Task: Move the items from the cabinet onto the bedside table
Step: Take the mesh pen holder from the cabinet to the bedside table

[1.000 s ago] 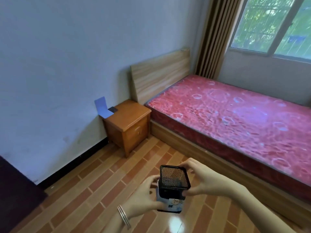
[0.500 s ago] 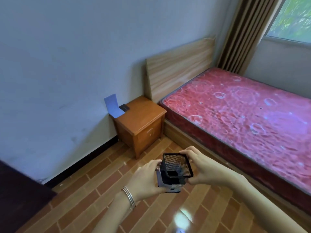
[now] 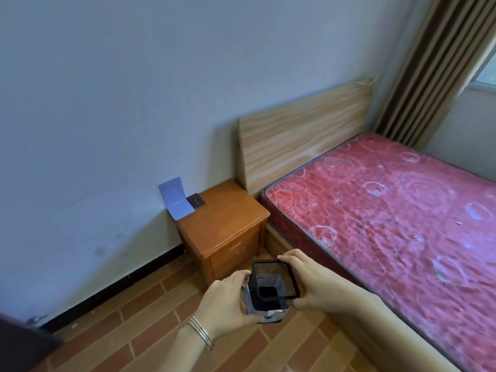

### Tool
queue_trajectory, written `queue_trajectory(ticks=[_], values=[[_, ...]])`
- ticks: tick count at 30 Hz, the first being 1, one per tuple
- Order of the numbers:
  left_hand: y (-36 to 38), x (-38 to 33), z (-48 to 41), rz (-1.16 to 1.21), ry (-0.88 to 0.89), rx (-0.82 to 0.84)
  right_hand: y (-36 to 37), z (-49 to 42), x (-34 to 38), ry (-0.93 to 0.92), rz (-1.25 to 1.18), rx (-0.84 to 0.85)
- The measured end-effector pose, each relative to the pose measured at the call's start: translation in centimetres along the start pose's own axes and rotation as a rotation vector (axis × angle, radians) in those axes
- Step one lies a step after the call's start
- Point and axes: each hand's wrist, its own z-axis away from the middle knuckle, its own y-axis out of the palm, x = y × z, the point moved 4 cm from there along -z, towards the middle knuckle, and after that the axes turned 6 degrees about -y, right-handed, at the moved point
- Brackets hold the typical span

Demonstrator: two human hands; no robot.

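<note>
Both hands are full and carried in the air above the floor (image 3: 134,331), short of the bench's (image 3: 225,226) front corner. The right hand (image 3: 316,285) pinches the rim of a black mesh holder (image 3: 273,284), thumb on the near edge and fingers over the far edge. The left hand (image 3: 225,304) curls round a pale box (image 3: 268,315) pressed against the holder's side and base; it may be a packet, since most of it is hidden.

What could go wrong, as I judge it:
- The two things are only squeezed together, so if either hand eases off, the pale box could drop out from under the holder onto the floor.
- The holder tilts toward the camera, and set down like that it could tip over on the bench top.
- A blue card (image 3: 175,198) leans on the wall (image 3: 107,103) at the bench's back left corner. A push from the load or a sleeve could send it down behind the bench.
- Set too near the front edge, the load could be knocked off.

Count: one mesh holder and one pale box in the hands. On the bench, one blue card and one black slab (image 3: 196,201) just beside it. One bed (image 3: 389,224) stands against the bench's right side.
</note>
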Motion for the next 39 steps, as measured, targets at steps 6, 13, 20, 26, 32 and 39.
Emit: queue_trajectory(ticks=[6,13,20,26,32,39], values=[[1.2,0.8,-5.2,0.071,-0.123,0.059,-1.1,-4.7,-4.2,-0.094,0.214,0.058],[0.2,4.7,-12.6,0.086,-0.186,0.042,-2.4,-13.5,-8.5,-0.190,0.413,0.071],[-2.5,11.9,-21.2,0.112,-0.272,0.087,-4.2,-24.8,-10.8,-0.263,0.368,0.171],[-5.4,17.3,-28.6,0.145,-0.314,0.048,-5.6,-35.2,-12.8,-0.222,0.302,0.198],[-5.8,22.9,-34.7,0.077,-0.422,0.025,-5.7,-45.2,-15.9,-0.210,0.153,0.245],[-1.9,31.5,-40.8,-0.085,-0.660,0.157,-2.3,-58.9,-23.0,-0.181,0.187,0.338]])
